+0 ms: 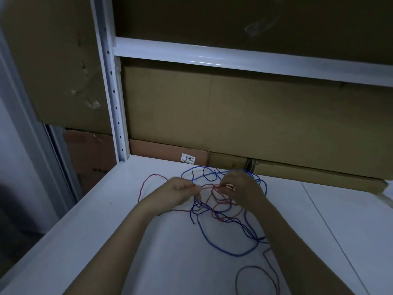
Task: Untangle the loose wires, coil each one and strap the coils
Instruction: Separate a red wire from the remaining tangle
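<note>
A tangle of thin wires lies on the white shelf surface (89,226). The red wire (143,186) loops out to the left and crosses the knot in the middle. The blue wire (207,239) runs through the knot and sweeps in a wide arc toward me. A dark wire (238,275) forms a loop near the bottom right. My left hand (180,191) pinches the red wire at the knot's left side. My right hand (240,188) pinches red strands at the knot's right, a short stretch of red wire taut between both hands.
Cardboard boxes (234,116) fill the back of the shelf, one with a white label (187,158) reading 3055. A white metal upright (112,99) stands at the left and a crossbeam (234,60) runs overhead. The shelf's left edge drops off to a dim floor.
</note>
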Action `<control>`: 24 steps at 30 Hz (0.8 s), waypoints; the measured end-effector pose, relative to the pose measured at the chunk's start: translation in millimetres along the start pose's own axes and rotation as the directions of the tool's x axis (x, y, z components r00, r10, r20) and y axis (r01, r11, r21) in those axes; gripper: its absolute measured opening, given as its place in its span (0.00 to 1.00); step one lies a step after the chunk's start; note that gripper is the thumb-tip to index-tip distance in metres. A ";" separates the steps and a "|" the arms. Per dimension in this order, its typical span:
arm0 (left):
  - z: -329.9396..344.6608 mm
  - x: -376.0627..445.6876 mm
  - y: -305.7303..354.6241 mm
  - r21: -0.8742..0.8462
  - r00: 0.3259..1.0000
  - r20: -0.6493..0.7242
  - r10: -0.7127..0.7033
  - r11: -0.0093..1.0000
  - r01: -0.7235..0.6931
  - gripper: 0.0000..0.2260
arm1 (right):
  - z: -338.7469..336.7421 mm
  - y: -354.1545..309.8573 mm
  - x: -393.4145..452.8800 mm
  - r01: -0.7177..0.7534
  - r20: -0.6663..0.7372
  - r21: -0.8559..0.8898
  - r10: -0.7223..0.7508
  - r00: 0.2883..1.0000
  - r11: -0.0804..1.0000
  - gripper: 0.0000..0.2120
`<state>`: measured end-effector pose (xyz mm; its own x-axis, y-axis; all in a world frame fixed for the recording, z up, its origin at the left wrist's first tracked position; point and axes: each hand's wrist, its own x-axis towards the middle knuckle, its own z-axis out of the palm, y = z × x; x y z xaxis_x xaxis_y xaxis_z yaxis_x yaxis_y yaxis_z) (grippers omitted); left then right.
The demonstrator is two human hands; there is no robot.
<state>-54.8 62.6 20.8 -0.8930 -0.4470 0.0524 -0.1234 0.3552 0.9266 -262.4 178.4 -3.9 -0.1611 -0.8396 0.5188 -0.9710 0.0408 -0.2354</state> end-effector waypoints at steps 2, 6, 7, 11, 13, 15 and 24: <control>-2.0 2.5 2.1 -0.275 0.992 -0.127 0.009 0.960 -0.044 0.14 | -0.7 0.1 2.5 0.040 -0.048 0.002 -0.040 0.998 0.999 0.06; -3.6 12.7 9.6 -0.658 0.952 -0.304 -0.047 0.733 -0.174 0.13 | 18.3 -17.6 -3.4 -0.145 -0.190 0.397 0.236 0.953 0.906 0.06; -5.4 15.1 9.9 -0.703 0.941 -0.329 -0.075 0.685 -0.191 0.13 | 21.8 -18.1 -5.1 -0.192 -0.183 0.494 0.317 0.931 0.848 0.05; -5.6 20.6 6.1 -0.725 0.899 -0.415 -0.138 0.647 -0.235 0.13 | 18.7 -11.2 -8.6 -0.263 -0.131 0.560 0.397 0.909 0.786 0.02; -1.3 23.0 4.5 -0.722 0.889 -0.432 -0.154 0.650 -0.238 0.12 | 14.0 -6.1 -10.5 -0.343 -0.082 0.503 0.439 0.895 0.793 0.04; -0.2 27.7 4.6 -0.724 0.881 -0.446 -0.157 0.642 -0.252 0.12 | 9.0 3.6 -13.1 -0.340 -0.134 0.478 0.450 0.883 0.810 0.04; -20.3 44.8 -8.4 -0.713 0.777 -0.562 -0.284 0.642 -0.281 0.12 | -10.6 23.1 -13.8 -0.332 -0.186 0.771 0.691 0.698 0.544 0.10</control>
<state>-85.0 22.9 23.0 -0.4158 -0.9094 -0.0131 0.4809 -0.2320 0.8455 -284.5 196.7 -7.7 -0.8164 -0.4572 0.3528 -0.3383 -0.1166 -0.9338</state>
